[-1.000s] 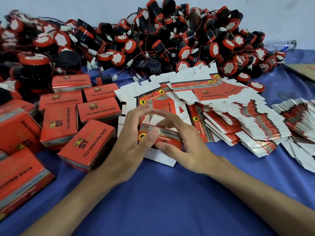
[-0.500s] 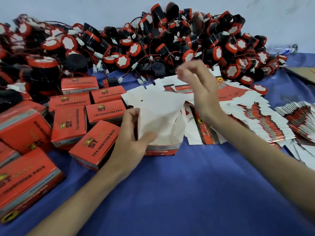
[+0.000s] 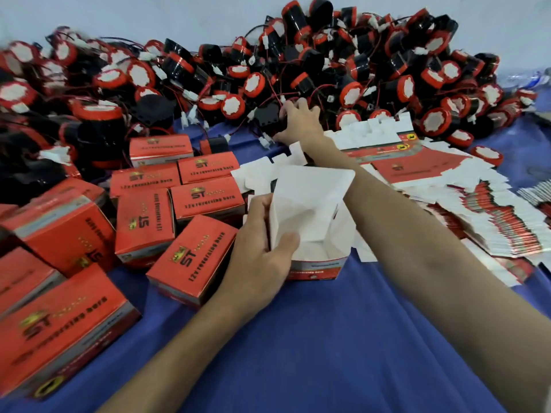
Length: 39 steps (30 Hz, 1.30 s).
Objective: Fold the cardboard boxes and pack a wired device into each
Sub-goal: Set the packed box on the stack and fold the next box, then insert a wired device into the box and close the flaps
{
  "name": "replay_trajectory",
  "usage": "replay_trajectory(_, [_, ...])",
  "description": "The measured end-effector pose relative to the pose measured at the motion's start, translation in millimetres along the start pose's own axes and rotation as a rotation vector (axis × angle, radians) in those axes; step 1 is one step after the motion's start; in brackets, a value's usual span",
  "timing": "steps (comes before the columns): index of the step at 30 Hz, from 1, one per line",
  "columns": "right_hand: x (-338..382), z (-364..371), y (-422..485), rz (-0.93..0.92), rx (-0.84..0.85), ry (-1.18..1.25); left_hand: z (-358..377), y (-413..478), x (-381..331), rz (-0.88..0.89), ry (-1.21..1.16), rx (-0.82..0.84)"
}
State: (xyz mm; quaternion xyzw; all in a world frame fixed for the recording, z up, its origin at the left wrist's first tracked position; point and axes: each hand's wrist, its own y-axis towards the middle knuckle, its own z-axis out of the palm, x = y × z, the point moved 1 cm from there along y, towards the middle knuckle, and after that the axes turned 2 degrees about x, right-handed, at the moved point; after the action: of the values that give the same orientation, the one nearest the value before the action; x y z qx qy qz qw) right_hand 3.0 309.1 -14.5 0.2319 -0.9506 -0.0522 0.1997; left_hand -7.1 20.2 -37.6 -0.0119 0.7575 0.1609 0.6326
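Left hand (image 3: 262, 242): grip closed on the left wall of an erected red cardboard box (image 3: 316, 268), white inside. The thumb lies inside the opening against the white wall and the fingers wrap the outside of the same wall. The box stands upright on the blue cloth-covered worktop (image 3: 298, 338), near the centre of the view, with its top open and its white lid flap (image 3: 313, 186) raised at the far side. Nothing can be seen inside it.

Right hand (image 3: 298, 122): extended over the box to the near edge of the heap. Its fingers are curled over a black round wired device (image 3: 268, 119), with the thumb at the device's near lower side. The grip is closed on that device. Whether the device is lifted clear of the heap cannot be told.

The heap of black-and-red round devices with red wires and white connectors (image 3: 372, 64) runs across the far side of the worktop, against a pale wall (image 3: 149, 13).

Closed red cardboard boxes with black lettering (image 3: 190, 257) lie in a loose group on the left. The nearest one is just beside the left hand.

Flat unfolded red-and-white box blanks (image 3: 432, 162) lie behind and to the right of the open box, under the right forearm. Further blanks are fanned out in a stack (image 3: 492, 225) towards the right edge.
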Motion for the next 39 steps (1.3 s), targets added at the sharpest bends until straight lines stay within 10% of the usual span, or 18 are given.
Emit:
replay_trajectory(6, [-17, -33, -42, -0.139, 0.173, 0.384, 1, 1, 0, -0.003, 0.017, -0.024])
replay_trajectory(10, [-2, -72, -68, -0.272, -0.285, 0.533, 2, 3, 1, 0.009, 0.006, -0.097])
replay_trajectory(14, [10, -117, -108, -0.483, -0.576, 0.473, 3, 4, 4, -0.005, 0.012, -0.159])
replay_trajectory(22, [26, -97, -234, -0.860, -0.368, 0.069, 5, 3, -2, 0.034, -0.007, -0.138])
replay_trajectory(39, [16, -88, -265, -0.540, -0.219, -0.412, 2, 1, 1, 0.011, -0.066, -0.044])
